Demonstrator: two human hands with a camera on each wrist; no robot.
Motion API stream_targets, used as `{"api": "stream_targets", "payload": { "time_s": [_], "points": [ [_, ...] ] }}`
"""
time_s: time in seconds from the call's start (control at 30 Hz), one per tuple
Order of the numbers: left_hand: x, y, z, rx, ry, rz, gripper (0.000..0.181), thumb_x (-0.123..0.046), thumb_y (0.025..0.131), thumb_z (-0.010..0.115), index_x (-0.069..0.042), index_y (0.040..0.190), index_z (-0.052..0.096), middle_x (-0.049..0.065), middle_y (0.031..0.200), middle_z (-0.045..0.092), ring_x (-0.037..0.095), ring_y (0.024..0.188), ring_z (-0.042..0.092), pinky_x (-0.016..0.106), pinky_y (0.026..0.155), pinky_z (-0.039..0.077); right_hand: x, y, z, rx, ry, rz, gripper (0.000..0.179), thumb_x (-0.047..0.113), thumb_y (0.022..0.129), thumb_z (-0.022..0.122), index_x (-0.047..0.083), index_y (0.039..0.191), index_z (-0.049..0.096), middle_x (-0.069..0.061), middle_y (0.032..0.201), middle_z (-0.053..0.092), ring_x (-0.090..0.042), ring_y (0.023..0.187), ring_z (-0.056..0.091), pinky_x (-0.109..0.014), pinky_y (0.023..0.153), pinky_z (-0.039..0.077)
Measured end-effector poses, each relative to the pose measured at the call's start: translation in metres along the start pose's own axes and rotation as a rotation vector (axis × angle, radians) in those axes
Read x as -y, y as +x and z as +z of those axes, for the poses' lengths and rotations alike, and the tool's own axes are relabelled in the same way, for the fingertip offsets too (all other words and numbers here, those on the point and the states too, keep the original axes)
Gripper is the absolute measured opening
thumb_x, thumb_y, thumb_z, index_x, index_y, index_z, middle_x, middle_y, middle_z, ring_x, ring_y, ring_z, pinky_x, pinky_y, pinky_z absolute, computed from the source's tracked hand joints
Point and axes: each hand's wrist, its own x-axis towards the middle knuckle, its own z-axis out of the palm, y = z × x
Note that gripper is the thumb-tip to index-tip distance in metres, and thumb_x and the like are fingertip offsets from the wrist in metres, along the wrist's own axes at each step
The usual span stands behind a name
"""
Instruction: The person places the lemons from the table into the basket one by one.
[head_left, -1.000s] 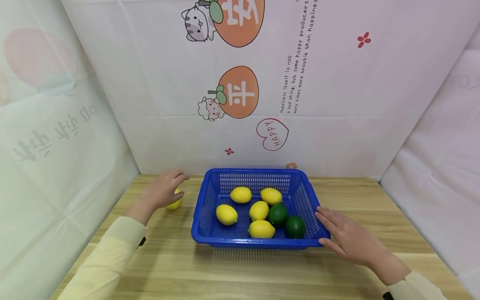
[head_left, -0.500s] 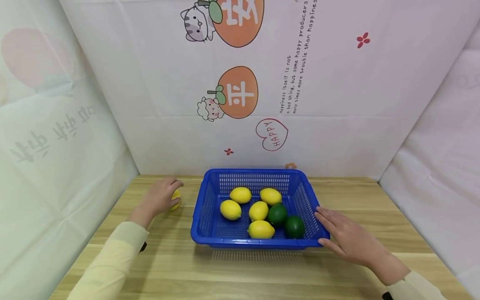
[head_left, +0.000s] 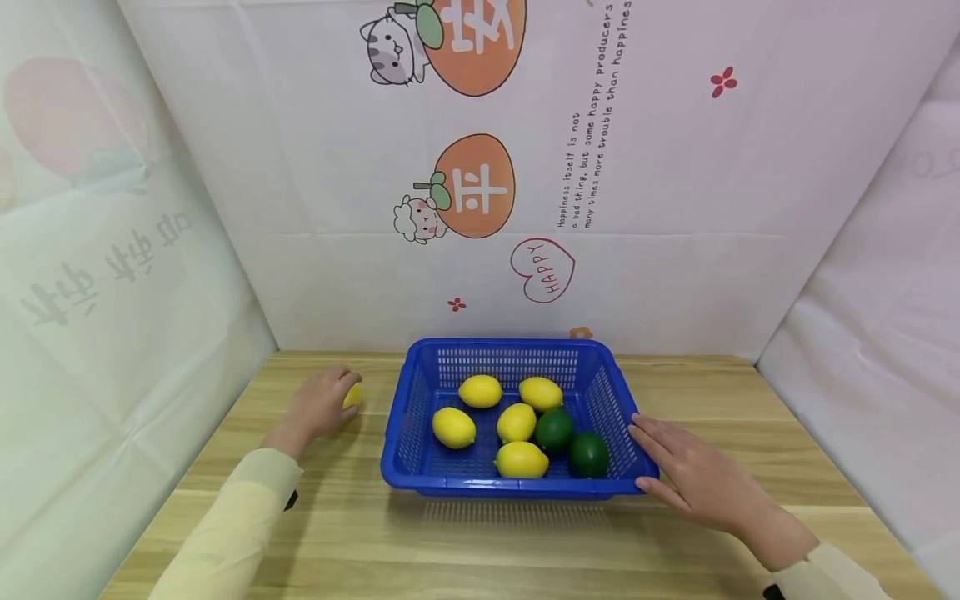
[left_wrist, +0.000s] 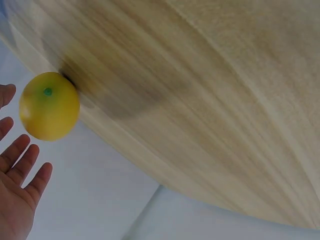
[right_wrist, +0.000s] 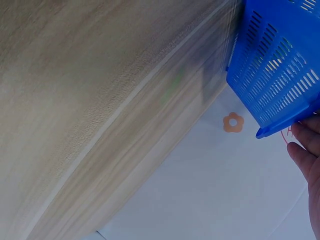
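In the head view my left hand [head_left: 318,404] is low over the table's left part, beside a yellow lemon [head_left: 352,395] that it partly hides. The left wrist view shows this lemon [left_wrist: 50,106] whole, the thumb and spread fingers [left_wrist: 25,167] around it with visible gaps. My right hand [head_left: 697,475] rests on the right rim of a blue plastic basket [head_left: 517,483], its fingers nearly straight. Inside the basket lie several lemons [head_left: 453,427] and two dark green fruits, one [head_left: 555,429] touching a lemon and another [head_left: 588,454] near the right wall.
The basket stands on a wood-grain table [head_left: 480,550]. White printed cloth [head_left: 337,275] hangs behind the table, and more white cloth borders it at the left [head_left: 127,333] and right [head_left: 885,333].
My left hand has come down slightly and covers more of the loose lemon. In the basket the leftmost lemon rolled right, then back left. The right hand stays on the rim.
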Motion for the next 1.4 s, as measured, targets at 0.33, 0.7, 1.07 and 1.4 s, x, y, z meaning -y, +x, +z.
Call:
{"api": "stream_targets", "payload": {
  "time_s": [0.33,0.7,1.07,1.4],
  "points": [
    [0.002,-0.001,0.011,0.011,-0.046,-0.046,0.046,-0.016,0.081,0.078,0.005,0.118,0.061,0.025,0.115,0.057,0.041,0.105,0.057,0.054,0.086,0.051,0.001,0.0,0.0,0.011,0.001,0.011,0.061,0.044,0.095,0.058,-0.005,0.131,0.056,-0.021,0.136,0.053,-0.037,0.12,0.054,-0.054,0.093,0.049],
    [0.003,0.003,0.017,0.043,-0.06,-0.067,0.046,-0.016,0.082,0.076,0.004,0.12,0.059,0.026,0.118,0.056,0.041,0.108,0.056,0.055,0.09,0.05,-0.001,0.001,0.0,0.017,0.01,0.006,0.061,0.043,0.095,0.059,-0.005,0.132,0.055,-0.022,0.136,0.053,-0.037,0.12,0.054,-0.054,0.094,0.049],
    [0.002,0.001,0.02,0.061,-0.063,-0.058,0.045,-0.015,0.083,0.075,0.006,0.119,0.059,0.026,0.116,0.057,0.041,0.109,0.054,0.052,0.093,0.048,-0.001,0.0,0.001,0.023,0.016,0.009,0.061,0.042,0.094,0.061,-0.005,0.132,0.055,-0.022,0.137,0.052,-0.037,0.12,0.054,-0.053,0.094,0.049],
    [0.002,0.002,0.024,0.081,-0.08,-0.091,0.045,-0.014,0.083,0.075,0.005,0.12,0.059,0.024,0.119,0.056,0.04,0.111,0.053,0.052,0.091,0.05,0.0,0.0,0.0,0.018,0.019,0.02,0.061,0.042,0.093,0.061,-0.005,0.131,0.056,-0.022,0.135,0.054,-0.037,0.118,0.055,-0.053,0.093,0.05]
  ]
}}
